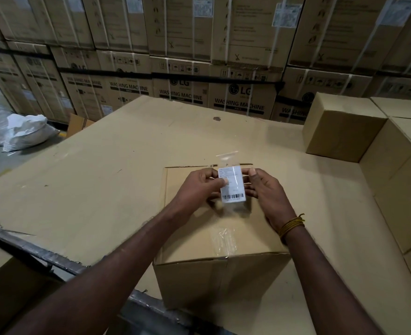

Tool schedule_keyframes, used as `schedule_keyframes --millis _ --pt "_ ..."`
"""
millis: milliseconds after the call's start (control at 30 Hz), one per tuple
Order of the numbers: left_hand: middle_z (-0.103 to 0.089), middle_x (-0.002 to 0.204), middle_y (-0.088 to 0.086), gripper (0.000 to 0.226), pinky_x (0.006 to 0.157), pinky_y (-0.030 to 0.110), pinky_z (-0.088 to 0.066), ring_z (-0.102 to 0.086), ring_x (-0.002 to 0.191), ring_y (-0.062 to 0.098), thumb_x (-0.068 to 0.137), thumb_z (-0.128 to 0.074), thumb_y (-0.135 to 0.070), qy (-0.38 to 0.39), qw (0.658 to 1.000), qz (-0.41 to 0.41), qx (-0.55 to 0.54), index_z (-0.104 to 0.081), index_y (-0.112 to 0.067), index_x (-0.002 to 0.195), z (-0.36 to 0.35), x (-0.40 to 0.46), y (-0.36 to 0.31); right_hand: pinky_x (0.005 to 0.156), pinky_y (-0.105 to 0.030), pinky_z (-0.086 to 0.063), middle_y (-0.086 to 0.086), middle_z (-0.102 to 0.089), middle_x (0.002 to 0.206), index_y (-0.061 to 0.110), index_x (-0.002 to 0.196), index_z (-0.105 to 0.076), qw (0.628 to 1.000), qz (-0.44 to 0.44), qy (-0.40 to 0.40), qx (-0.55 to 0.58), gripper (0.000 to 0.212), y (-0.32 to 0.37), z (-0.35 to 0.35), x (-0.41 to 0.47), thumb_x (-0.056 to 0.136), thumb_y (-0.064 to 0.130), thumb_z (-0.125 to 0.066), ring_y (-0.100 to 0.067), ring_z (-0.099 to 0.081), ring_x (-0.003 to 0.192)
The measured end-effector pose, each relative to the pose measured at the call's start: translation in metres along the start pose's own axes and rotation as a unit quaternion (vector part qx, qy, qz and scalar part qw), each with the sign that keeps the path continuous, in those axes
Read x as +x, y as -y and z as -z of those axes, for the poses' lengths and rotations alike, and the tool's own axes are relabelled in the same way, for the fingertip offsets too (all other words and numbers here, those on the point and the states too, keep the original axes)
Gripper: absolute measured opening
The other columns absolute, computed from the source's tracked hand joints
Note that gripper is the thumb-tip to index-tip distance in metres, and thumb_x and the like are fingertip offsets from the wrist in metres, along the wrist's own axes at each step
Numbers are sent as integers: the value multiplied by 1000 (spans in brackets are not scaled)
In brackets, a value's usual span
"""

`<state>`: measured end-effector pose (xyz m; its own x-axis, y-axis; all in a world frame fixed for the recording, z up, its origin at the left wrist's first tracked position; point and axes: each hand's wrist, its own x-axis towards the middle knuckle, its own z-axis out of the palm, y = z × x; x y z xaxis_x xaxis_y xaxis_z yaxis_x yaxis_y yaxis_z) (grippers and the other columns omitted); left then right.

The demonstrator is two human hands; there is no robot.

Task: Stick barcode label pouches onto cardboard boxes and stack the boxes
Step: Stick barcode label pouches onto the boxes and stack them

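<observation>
Risk of a crooked label: the small clear plastic pouch with a white barcode label inside (232, 183) is held above the brown cardboard box (221, 238), and I judge it can land tilted if one side goes down before the other.
Risk of folding: the clear top flap of the pouch, in the middle of the frame, stands free above the fingers; it looks thin, so it may bend or stick to itself before it reaches the cardboard.
Risk of a weak bond: if the sticky part is touched too much by the fingers, I think it may hold less well. I cannot see which side is sticky.
Left hand (197, 189): left of the centre of the frame; its thumb and fingers (223, 181) pinch the left edge of the pouch, the thumb on the front of the label.
Pouch position: between the two hands, upright, barcode at its lower end, over the far half of the box top. Whether its lower edge touches the cardboard I cannot tell.
Right hand (268, 197): right of the centre; its fingers are curled and grip the right edge of the pouch. A yellow-brown thread band (292, 226) is around this wrist.
Box position: it sits on the large flat cardboard-covered table (103, 177), with clear tape along the middle seam of its top.
Plain brown stacked boxes (344, 131): at the right edge of the frame, well apart from the hands.
</observation>
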<state>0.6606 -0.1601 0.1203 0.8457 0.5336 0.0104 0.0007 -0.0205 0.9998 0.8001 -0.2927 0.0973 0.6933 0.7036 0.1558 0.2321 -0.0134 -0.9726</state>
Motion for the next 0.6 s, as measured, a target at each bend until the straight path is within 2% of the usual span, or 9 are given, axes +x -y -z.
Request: schedule_keyframes --millis 67,100,200,267,333,367,433,533,600 --pt "-77 95 9 16 74 27 -59 -74 85 19 96 -63 -11 -27 999 6 -27 -66 4 99 4 5 0 90 -38 -57 -8 -72 105 23 115 -70 1000 -5 -6 -6 35 -1 0 0 101 45 -47 -26 -69 102" --pt "-76 89 7 14 67 25 -56 -73 78 18 96 -62 -12 -37 999 12 -38 -66 1 95 7 7 0 91 -37 -56 -6 -72 104 23 115 -70 1000 -3 -12 -24 30 -1 0 -2 102 40 -48 -25 -68 102" --pt "-71 78 7 12 57 27 -46 -64 65 18 97 -61 -15 -66 996 19 -60 -66 -11 86 21 14 -1 98 -34 -50 3 -68 114 24 120 -69 986 39 -14 -164 25 7 -1 -9 102 30 -53 -13 -62 106" --pt "-71 80 7 11 59 27 -49 -66 69 21 97 -61 -15 -89 995 14 -46 -67 -11 90 35 20 -3 109 -29 -37 -1 -58 136 20 134 -60 942 71 50 -326 36 14 -7 -14 102 33 -51 -16 -51 126" --pt "-74 81 4 10 60 25 -53 -69 70 17 97 -61 -14 -113 994 2 -13 -69 -9 94 52 26 -5 119 -32 -17 -1 -30 160 21 152 -36 871 49 142 -467 55 19 -16 -21 103 46 -39 -22 -23 148" --pt "-74 81 4 9 61 25 -53 -70 70 16 97 -61 -12 -122 993 -1 -6 -69 -9 95 60 29 -5 122 -34 -8 2 -13 165 21 157 -22 846 26 171 -504 63 21 -20 -26 103 52 -32 -20 -10 152" --pt "-74 81 4 10 62 27 -52 -69 69 17 96 -61 -12 -134 991 -4 2 -70 -10 96 69 32 -4 123 -35 3 4 6 166 22 159 -2 828 -14 202 -523 70 28 -27 -41 102 57 -22 -15 5 153" --pt "-74 85 7 12 58 22 -49 -68 69 14 96 -60 -8 -138 990 -15 29 -71 -6 99 67 30 1 120 -29 8 6 17 164 22 158 8 821 -43 239 -517 75 44 -36 -74 99 63 -17 -9 13 151" --pt "-76 91 11 13 65 25 -52 -69 75 16 95 -61 -8 -125 991 -23 34 -71 -4 100 64 30 5 117 -26 10 10 21 162 24 157 12 811 -51 254 -524 79 50 -40 -89 96 67 -15 -4 16 148"
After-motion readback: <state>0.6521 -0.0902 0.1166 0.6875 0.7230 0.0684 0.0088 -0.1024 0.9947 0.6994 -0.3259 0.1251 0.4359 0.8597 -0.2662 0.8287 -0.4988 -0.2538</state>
